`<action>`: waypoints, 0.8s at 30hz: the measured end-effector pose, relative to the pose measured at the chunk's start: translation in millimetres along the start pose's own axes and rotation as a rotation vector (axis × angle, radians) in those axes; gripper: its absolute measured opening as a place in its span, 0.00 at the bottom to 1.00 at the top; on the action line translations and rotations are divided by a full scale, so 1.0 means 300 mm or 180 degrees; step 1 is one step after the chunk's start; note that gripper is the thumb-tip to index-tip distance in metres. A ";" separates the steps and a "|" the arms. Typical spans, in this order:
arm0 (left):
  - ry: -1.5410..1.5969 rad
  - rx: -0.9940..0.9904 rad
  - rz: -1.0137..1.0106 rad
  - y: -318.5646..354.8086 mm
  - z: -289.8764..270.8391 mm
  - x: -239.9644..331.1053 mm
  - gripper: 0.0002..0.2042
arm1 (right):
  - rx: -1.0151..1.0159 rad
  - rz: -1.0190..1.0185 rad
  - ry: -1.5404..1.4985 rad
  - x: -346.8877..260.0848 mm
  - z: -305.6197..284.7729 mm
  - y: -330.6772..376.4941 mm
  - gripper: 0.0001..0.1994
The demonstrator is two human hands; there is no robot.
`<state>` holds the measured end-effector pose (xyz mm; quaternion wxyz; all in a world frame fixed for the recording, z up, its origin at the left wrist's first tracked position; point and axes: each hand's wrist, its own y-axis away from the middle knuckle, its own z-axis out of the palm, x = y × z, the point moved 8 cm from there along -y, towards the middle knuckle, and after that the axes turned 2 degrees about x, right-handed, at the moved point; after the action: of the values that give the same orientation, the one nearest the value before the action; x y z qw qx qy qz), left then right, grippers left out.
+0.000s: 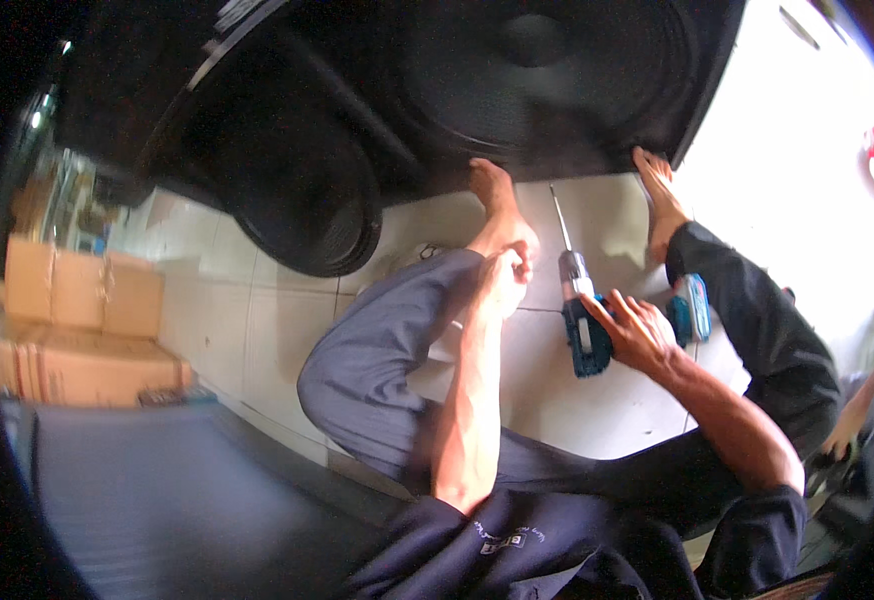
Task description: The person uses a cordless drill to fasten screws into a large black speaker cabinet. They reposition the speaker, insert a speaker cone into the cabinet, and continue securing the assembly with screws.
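A teal and black cordless drill (584,345) with a long thin bit (561,217) lies on its side on the tiled floor between my legs, the bit pointing away from me. My right hand (639,332) lies across its handle, fingers over the drill body; the battery (695,308) shows to the right of the hand. My left hand (503,280) is closed beside my left foot (502,222), and whatever its fingers hold is hidden. Just beyond my feet stands a large black speaker cabinet (387,110) with a big round cone (532,95).
A round black speaker part (342,235) juts out at the cabinet's near left. Cardboard boxes (87,360) are stacked at the left, behind a dark grey padded surface (177,490). Part of another person (852,420) shows at the right edge. White floor tiles (287,320) surround my legs.
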<state>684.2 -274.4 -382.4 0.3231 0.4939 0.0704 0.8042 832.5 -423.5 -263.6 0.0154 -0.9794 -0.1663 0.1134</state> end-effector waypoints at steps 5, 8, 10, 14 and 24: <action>0.1670 -0.0073 0.0557 0.131 0.160 0.336 0.07 | 0.0215 -0.0209 -0.0569 -0.142 -0.314 0.043 0.37; 0.1883 -0.0131 0.0884 0.217 0.129 0.467 0.08 | 0.0346 -0.0522 -0.0777 -0.235 -0.380 0.056 0.40; 0.1807 -0.0157 0.1031 0.230 0.117 0.504 0.05 | 0.0391 -0.0615 -0.0818 -0.296 -0.416 0.069 0.41; 0.1528 -0.0056 0.1207 0.253 0.124 0.536 0.04 | 0.0213 -0.0736 -0.0728 -0.352 -0.431 0.066 0.43; 0.1295 0.0394 0.1500 0.397 0.138 0.688 0.04 | 0.0402 -0.0527 -0.1184 -0.378 -0.463 0.037 0.30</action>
<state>602.6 -254.4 -155.5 0.0765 0.3443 0.0660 0.9334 763.4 -470.3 -104.6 0.0550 -0.9217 -0.2388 0.3008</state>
